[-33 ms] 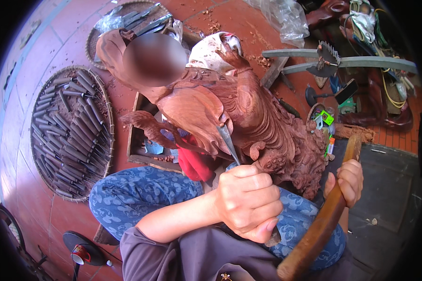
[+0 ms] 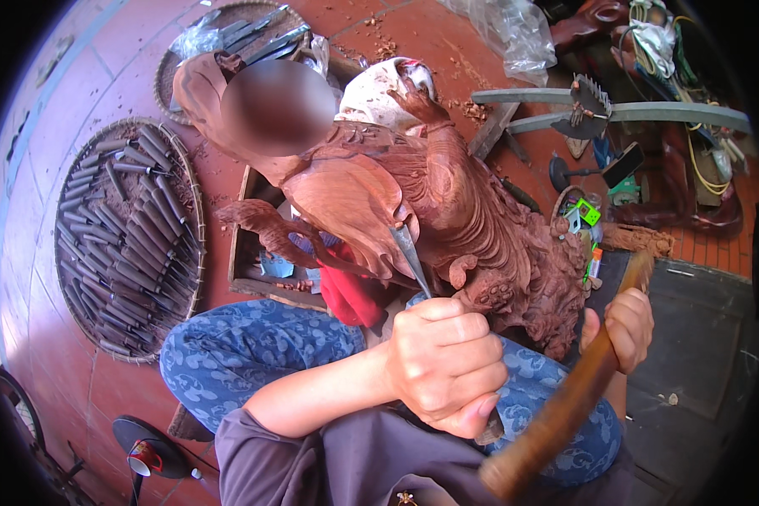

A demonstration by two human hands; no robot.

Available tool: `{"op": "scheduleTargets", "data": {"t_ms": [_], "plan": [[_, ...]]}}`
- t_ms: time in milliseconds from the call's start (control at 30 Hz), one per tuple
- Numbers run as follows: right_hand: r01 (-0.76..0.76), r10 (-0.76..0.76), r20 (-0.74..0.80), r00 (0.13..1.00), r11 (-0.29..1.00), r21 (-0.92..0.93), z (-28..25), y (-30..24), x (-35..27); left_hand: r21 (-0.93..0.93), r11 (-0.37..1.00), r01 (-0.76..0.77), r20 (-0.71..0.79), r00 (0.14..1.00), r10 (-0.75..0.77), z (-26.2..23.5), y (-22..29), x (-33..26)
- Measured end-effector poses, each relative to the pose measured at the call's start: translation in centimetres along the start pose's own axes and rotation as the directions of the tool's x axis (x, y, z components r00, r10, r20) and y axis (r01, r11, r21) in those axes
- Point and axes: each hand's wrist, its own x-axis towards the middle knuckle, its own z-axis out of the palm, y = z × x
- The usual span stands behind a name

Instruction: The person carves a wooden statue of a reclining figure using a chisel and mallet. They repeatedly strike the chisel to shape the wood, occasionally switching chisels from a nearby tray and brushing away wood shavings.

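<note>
A reddish-brown carved wooden figure [image 2: 481, 228] lies across the middle of the view, with long flowing folds and a raised hand. My left hand [image 2: 449, 363] is closed in a fist round the handle of a chisel [image 2: 411, 260]. Its steel blade points up and away, and the tip touches the edge of a smooth fold. Below the fist, the butt of the handle sticks out. My right hand [image 2: 628, 329] grips a curved wooden club [image 2: 578, 396] near its upper part. The club's lower end is blurred and close to the chisel's butt.
At left, a round woven tray [image 2: 198, 244] holds many dark-handled carving tools. Another tray [image 2: 167, 80] with metal blades stands behind it. A wooden box [image 2: 243, 228] and red cloth [image 2: 350, 291] lie under the figure. Metal bars [image 2: 683, 114] stand at far right.
The club's lower end has swung left toward the butt of the chisel handle, in my right hand's grip. The chisel, my left hand and the carved figure look unmoved.
</note>
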Motion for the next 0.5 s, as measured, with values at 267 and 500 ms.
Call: {"op": "scheduleTargets", "data": {"t_ms": [267, 500], "plan": [[-0.009, 0.023, 0.128, 0.992, 0.994, -0.111, -0.9, -1.1, 1.6, -0.089, 0.996, -0.021, -0.007, 1.000, 0.020, -0.8, -0.6, 0.5], [-0.032, 0.071, 0.213, 0.975, 0.983, -0.181, -3.0, -2.7, 4.4, -0.153, 0.988, 0.010, 0.066, 0.998, 0.001, -2.8, -0.9, 0.8]]}}
